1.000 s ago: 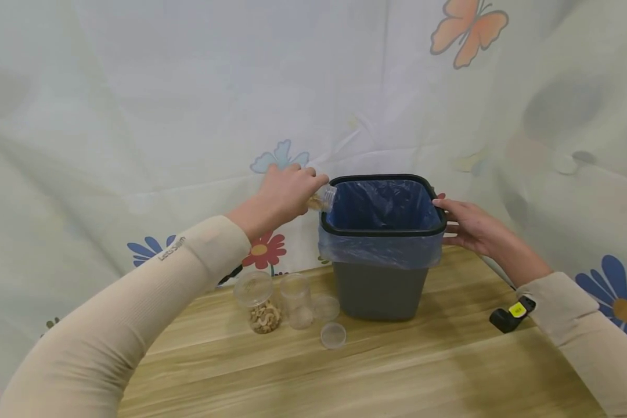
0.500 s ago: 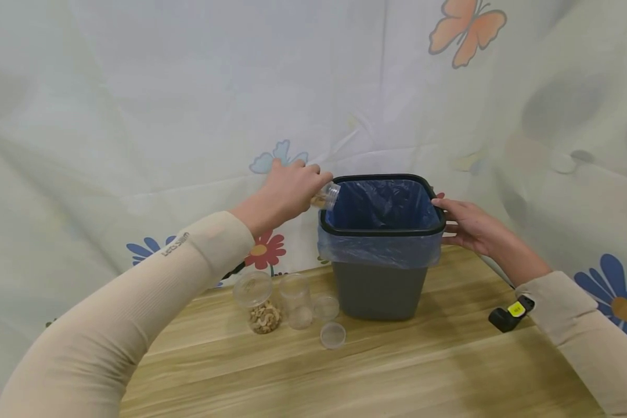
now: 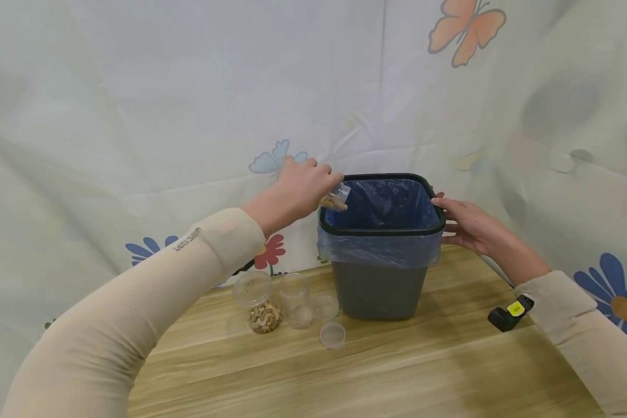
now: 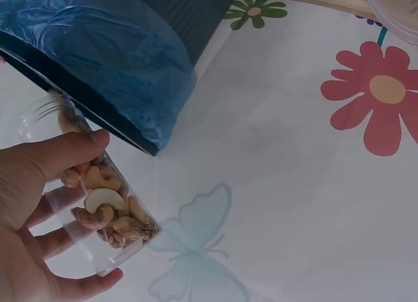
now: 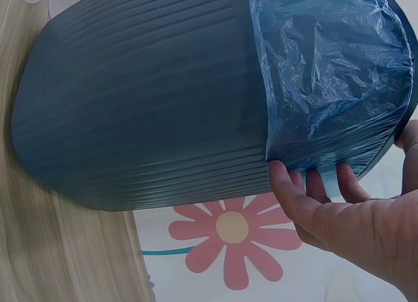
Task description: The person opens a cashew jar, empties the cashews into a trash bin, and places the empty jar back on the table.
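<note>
In the head view, the left hand [image 3: 304, 187] holds a small clear cylindrical plastic jar [image 3: 336, 197] of pale-brown cashews [image 4: 116, 217], thumb opposite curled fingers, tilted at the left rim of a dark grey plastic bin [image 3: 380, 293]. The bin stands near the far edge of the light wooden table [image 3: 345, 386]. The right hand [image 3: 470, 227] pinches the bin's right rim, thumb on top, fingers against the blue plastic bag [image 3: 378, 249]. The jar looks light, stiff and slippery, best gripped around its body; the bag seems soft and thin.
</note>
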### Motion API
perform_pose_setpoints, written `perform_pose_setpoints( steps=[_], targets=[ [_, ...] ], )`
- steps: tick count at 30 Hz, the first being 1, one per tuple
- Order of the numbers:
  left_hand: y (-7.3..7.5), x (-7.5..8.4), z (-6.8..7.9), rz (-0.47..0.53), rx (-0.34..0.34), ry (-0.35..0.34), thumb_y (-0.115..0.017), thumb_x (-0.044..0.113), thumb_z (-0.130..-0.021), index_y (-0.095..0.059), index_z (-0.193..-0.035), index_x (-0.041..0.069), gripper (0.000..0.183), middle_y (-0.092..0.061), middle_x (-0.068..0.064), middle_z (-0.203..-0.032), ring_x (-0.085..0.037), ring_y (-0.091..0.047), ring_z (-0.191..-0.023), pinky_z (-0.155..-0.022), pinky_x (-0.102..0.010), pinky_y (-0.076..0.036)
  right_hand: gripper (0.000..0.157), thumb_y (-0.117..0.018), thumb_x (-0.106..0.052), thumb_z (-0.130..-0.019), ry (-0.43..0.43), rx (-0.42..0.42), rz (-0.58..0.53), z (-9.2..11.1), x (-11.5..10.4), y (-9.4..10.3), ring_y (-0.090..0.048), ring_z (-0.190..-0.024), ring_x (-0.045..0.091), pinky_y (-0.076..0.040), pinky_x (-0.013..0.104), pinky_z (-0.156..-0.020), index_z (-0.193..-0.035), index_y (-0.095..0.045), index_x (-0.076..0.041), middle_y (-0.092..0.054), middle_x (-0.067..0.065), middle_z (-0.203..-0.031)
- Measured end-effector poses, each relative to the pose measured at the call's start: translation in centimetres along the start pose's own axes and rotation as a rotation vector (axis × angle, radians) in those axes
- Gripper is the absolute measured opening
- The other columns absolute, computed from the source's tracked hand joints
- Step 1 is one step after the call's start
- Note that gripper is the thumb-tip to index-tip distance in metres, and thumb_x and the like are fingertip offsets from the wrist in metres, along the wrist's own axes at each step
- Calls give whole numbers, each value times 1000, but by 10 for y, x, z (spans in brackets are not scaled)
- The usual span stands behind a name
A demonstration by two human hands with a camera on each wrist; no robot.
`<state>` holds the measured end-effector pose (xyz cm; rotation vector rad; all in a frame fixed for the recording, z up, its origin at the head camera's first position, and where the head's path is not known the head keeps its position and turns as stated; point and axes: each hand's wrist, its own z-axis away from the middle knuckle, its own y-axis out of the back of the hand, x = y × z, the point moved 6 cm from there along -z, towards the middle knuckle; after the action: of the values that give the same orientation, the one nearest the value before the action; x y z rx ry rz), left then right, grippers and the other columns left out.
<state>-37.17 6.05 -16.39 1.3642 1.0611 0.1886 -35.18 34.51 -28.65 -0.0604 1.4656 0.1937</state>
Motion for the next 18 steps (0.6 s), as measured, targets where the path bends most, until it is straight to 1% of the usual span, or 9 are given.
perform_pose_setpoints(
  steps=[3,5,7,10,13,16,18],
  targets=[
    [2,3,-1,6,-5,-6,-69,24,-98,-51,-145,22,50,-61,-4,-131,-30,-57,-114,-98,-65,-43,73,-46,-51,-106,1,3,0,1,0,0,-62,-105,8,-56,31,-89,-153,-26,1,-40,13,-138],
    [3,5,-2,7,-5,-10,-69,29,-98,-51,-144,22,50,-61,-4,-129,-30,-57,-112,-96,-65,-44,74,-46,-51,-106,1,4,5,1,-1,-1,-61,-107,8,-56,31,-89,-154,-26,1,-38,15,-141],
    [3,6,-2,2,-5,-16,-70,30,-97,-51,-143,21,50,-61,-4,-128,-30,-57,-111,-95,-64,-44,75,-45,-51,-106,-1,4,9,2,-1,-1,-60,-107,9,-56,31,-89,-155,-24,1,-35,16,-145],
    [4,7,-2,-9,-3,-21,-70,27,-97,-51,-143,20,50,-61,-5,-129,-31,-57,-112,-97,-65,-43,75,-46,-51,-106,-3,4,8,2,-1,-1,-60,-108,9,-56,30,-89,-156,-23,1,-33,17,-148],
    [4,8,-2,-22,-5,-23,-70,25,-97,-50,-143,21,50,-61,-5,-130,-31,-57,-112,-98,-64,-43,74,-46,-51,-106,-3,6,0,2,-1,-1,-61,-106,8,-56,30,-88,-155,-25,0,-38,14,-143],
    [5,10,-4,-32,-10,-27,-69,32,-97,-50,-142,21,50,-60,-4,-128,-30,-56,-111,-97,-63,-43,70,-47,-50,-106,-5,10,-15,3,-1,0,-63,-104,7,-56,30,-87,-151,-30,-1,-43,10,-134],
    [6,11,-5,-40,-12,-32,-69,34,-97,-50,-141,21,50,-60,-4,-127,-30,-56,-111,-97,-63,-42,68,-47,-50,-106,-6,10,-21,3,-1,1,-63,-104,7,-56,31,-87,-150,-31,-1,-45,8,-131]
  ],
)
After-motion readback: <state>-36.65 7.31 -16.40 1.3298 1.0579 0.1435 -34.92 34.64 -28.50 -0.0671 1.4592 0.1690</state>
